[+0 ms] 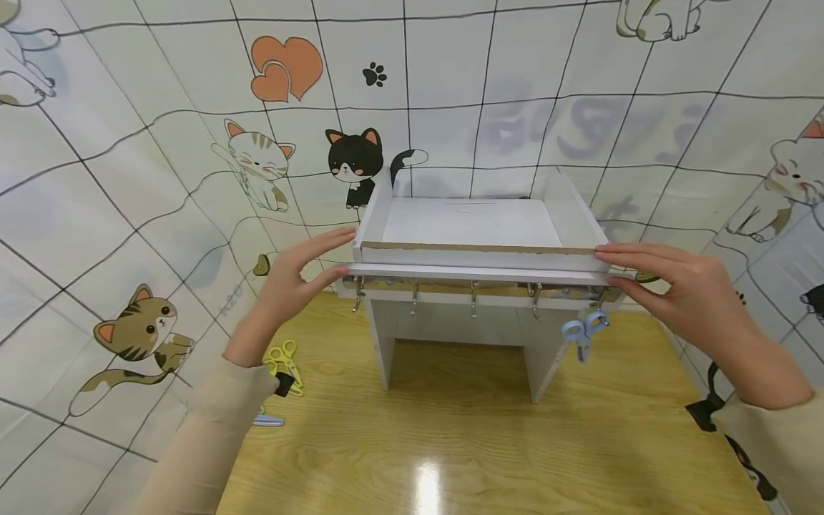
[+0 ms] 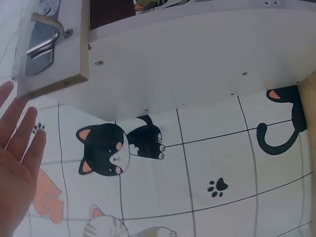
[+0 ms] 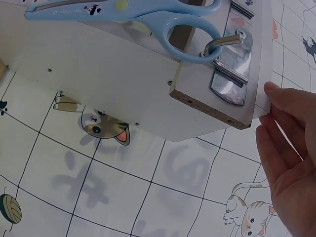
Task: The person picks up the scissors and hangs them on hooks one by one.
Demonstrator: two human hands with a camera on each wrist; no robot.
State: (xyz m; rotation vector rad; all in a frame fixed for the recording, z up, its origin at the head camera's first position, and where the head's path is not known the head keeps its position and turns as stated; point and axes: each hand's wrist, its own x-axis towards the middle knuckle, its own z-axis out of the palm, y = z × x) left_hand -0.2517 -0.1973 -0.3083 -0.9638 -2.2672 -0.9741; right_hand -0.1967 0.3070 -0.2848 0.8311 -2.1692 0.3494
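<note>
A white shelf unit (image 1: 489, 270) with a raised-edge top stands on the wood-look surface. At its left front end my left hand (image 1: 302, 275) has its fingers extended, fingertips on the side of the top. My right hand (image 1: 685, 286) touches the right front corner, thumb below and fingers above; in the right wrist view, the right hand (image 3: 291, 143) has its thumb and fingers at the board's end. A metal hook rail (image 1: 476, 287) runs under the front edge. Blue scissors (image 1: 584, 332) hang by a handle loop from its rightmost hook, larger in the right wrist view.
Yellow scissors (image 1: 285, 365) lie on the wood-look surface (image 1: 412, 436) at the left, beside a partly hidden blue item (image 1: 267, 420). A white cloth (image 1: 450, 64) with cat drawings and grid lines hangs behind and on both sides of the unit.
</note>
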